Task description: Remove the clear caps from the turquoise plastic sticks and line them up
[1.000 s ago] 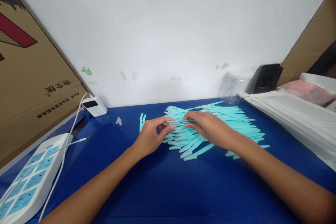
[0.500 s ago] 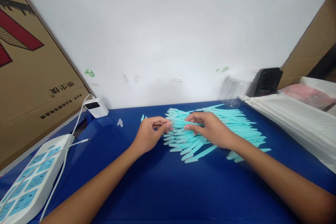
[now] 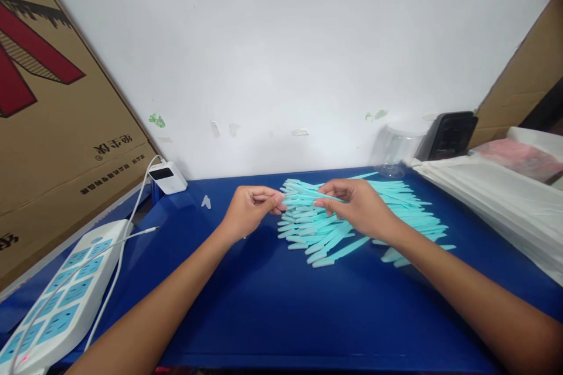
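Many slim turquoise eyebrow razors (image 3: 338, 253) with pale, translucent blade ends lie in a loose heap on the blue table (image 3: 264, 310). My right hand (image 3: 360, 205), over the heap, pinches one eyebrow razor (image 3: 331, 195) between thumb and fingers, its blade end pointing left. My left hand (image 3: 248, 211) is closed in a pinch at the heap's left edge, close to that blade end. Whatever its fingertips hold is too small to make out. Small translucent pieces (image 3: 206, 202) lie farther left on the table.
At left are a white power strip (image 3: 103, 266) with cables, a white device (image 3: 169, 179) with a dark screen and a big cardboard box (image 3: 83, 123). A clear plastic jar (image 3: 396, 152), a black object (image 3: 453, 136) and stacked white packaging (image 3: 492, 199) stand at right.
The view has shifted slightly. My left fingertips are a little farther from my right hand, which still holds the razor. Small turquoise pieces behind my left hand are now hidden.
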Demonstrator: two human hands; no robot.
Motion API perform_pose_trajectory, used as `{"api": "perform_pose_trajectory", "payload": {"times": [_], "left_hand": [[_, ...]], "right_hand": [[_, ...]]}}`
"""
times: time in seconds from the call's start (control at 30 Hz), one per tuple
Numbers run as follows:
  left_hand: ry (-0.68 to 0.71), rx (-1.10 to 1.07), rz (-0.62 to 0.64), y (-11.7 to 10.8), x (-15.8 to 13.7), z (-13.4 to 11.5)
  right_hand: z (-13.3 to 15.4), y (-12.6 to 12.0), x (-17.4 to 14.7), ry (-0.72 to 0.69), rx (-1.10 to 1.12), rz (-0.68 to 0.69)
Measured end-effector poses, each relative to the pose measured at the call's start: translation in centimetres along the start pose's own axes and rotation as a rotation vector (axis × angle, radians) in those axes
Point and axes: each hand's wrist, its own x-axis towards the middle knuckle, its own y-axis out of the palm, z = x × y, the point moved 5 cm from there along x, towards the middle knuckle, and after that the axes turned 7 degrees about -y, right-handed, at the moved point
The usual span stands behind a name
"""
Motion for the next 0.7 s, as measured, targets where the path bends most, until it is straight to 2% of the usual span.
{"api": "perform_pose_trajectory", "payload": {"times": [0.13, 0.2, 0.27, 0.33, 0.43, 0.5, 0.6, 0.67, 0.7], "left_hand": [[0.000, 0.162, -0.087, -3.8, 0.9, -0.2], [0.032, 0.403, -0.181, -6.6, 1.2, -0.5], [0.052, 0.739, -0.266, -9.4, 1.4, -0.5], [-0.009, 1.021, -0.325, -12.2, 1.6, 0.0], [-0.200, 1.241, -0.326, -15.2, 1.6, 1.6], [-0.313, 1.307, -0.299, -16.2, 1.4, 2.5], [-0.406, 1.359, -0.275, -16.5, 1.1, 3.1], [-0.389, 1.356, -0.290, -16.0, 1.2, 2.8], [-0.335, 1.333, -0.309, -15.4, 1.3, 2.4]], "right_hand": [[-0.2, -2.3, 0.5, 0.022, -0.071, -0.101], [-0.6, -2.9, 0.8, 0.028, -0.099, -0.128], [-0.9, -3.0, 1.0, 0.025, -0.136, -0.134], [-1.3, -2.6, 1.0, 0.016, -0.171, -0.120], [-1.8, -1.7, 0.9, 0.015, -0.172, -0.096], [-2.0, -1.2, 0.7, 0.034, -0.141, -0.085], [-2.1, -0.8, 0.5, 0.068, -0.102, -0.066], [-2.0, -0.7, 0.4, 0.075, -0.081, -0.047], [-1.9, -0.7, 0.4, 0.073, -0.070, -0.038]]}}
